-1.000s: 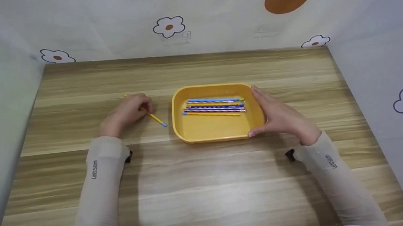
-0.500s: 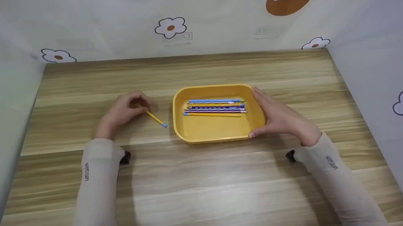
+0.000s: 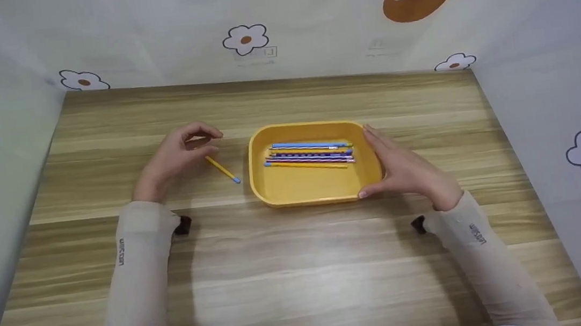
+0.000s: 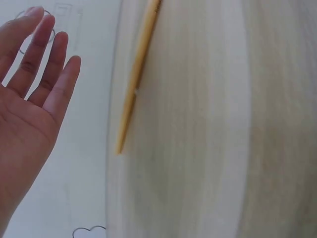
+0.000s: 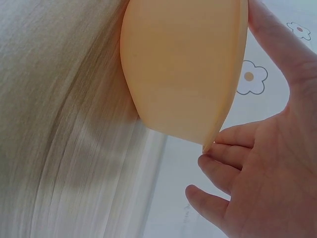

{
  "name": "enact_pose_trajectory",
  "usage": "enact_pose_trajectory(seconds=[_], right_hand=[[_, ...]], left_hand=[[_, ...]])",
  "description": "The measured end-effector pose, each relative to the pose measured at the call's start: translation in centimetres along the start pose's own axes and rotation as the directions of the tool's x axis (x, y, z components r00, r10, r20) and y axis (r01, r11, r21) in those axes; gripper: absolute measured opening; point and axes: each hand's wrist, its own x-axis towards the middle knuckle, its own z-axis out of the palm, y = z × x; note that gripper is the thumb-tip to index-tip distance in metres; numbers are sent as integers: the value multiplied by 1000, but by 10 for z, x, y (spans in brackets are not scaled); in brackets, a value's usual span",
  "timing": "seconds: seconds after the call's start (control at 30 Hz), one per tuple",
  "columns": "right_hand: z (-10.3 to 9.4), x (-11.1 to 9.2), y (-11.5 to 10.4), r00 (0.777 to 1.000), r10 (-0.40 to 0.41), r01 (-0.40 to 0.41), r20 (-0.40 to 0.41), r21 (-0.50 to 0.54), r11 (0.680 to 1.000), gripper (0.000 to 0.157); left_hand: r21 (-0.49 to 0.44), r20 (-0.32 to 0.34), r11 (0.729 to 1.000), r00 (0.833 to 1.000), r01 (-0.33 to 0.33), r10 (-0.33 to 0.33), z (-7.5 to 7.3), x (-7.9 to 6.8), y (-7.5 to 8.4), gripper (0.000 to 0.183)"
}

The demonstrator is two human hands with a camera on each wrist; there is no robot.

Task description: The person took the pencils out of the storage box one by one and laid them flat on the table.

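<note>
A yellow pencil with a blue end lies slantwise on the wooden table, left of a yellow plastic bin. My left hand hovers over its far part, hiding that end in the head view. In the left wrist view the fingers are extended and apart from the pencil. Several pencils in blue, yellow and purple lie side by side inside the bin. My right hand holds the bin's right end, thumb at the near corner and fingers at the far corner; the right wrist view shows this grip on the bin wall.
The wood-grain table extends in front of the bin and to both sides. Pale sheets with flower prints stand along its back, left and right edges. Each forearm wears a beige sleeve with a small black device at the wrist.
My left hand has let go of the yellow pencil; its fingers have spread and it has lifted back from it. The pencil has stayed nearly in place. My right hand and the bin have hardly moved.
</note>
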Motion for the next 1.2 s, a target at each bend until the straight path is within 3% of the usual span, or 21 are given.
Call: enact_pose_trajectory(seconds=[0.23,0.53,1.2], right_hand=[[1,1,0,1000,2,-2,3,8,1000,136],[1,1,0,1000,19,-19,11,9,1000,136],[1,1,0,999,28,-29,28,13,1000,135]], left_hand=[[-30,16,992,993,-121,121,5,5,13,30],[21,77,988,986,-152,150,17,6,35,32],[-44,173,980,965,-193,198,42,23,60,35]])
